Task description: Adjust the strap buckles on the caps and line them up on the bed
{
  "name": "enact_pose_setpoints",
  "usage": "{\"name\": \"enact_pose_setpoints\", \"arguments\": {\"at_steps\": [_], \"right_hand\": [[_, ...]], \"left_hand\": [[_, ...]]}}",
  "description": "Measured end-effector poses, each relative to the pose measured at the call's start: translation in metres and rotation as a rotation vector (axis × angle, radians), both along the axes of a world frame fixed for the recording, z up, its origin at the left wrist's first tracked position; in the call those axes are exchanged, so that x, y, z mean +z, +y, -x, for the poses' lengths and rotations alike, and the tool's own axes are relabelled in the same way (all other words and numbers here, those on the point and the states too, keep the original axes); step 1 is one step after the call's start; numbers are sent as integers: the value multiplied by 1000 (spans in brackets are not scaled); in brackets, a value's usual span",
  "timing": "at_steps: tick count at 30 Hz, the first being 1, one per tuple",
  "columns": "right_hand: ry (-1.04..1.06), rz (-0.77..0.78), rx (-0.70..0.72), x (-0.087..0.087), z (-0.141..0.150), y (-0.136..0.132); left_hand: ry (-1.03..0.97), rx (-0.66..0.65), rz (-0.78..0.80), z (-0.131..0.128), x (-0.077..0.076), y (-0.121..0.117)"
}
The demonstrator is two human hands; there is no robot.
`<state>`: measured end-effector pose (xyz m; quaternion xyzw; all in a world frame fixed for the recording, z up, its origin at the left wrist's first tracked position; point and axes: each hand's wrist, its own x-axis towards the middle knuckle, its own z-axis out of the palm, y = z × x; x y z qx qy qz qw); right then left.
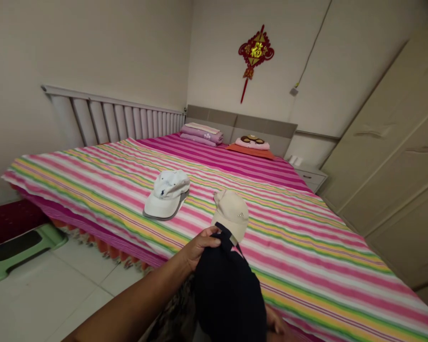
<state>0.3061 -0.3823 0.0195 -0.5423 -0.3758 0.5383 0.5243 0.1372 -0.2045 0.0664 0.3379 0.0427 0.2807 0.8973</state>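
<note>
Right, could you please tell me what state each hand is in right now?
Left hand: closed on the dark cap.
Right hand: by the cap's edge, partly hidden; whether it grips cannot be told.

1 camera, head-worn, 1 view. Looks forward and down from above left-hand fingers, across bed toward headboard and back wall. Left-hand fingers near lens, below frame centre, close to mid-width. Right hand lower, right of left-hand fingers, near bottom edge. Headboard well beyond fingers. Broad coverage: floor left of and below fingers, wardrobe to their right, edges slanting.
</note>
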Motion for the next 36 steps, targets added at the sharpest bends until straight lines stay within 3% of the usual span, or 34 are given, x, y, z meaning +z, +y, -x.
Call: {"name": "enact_pose_setpoints", "arguments": {"at_steps": [4, 9, 22, 30, 36], "right_hand": [[163, -142, 148, 44, 16, 19], [39, -167, 30, 76, 39, 50], [-51, -222, 46, 81, 47, 57], [-136, -233, 119, 95, 50, 54], [-115, -228, 94, 94, 51, 56]], "left_hand": [[14, -66, -125, 5, 9, -9], [45, -115, -118, 13, 13, -14], [295, -93, -195, 19, 24, -19], [368, -125, -231, 17, 28, -24], [248, -29, -168, 17, 26, -29]]}}
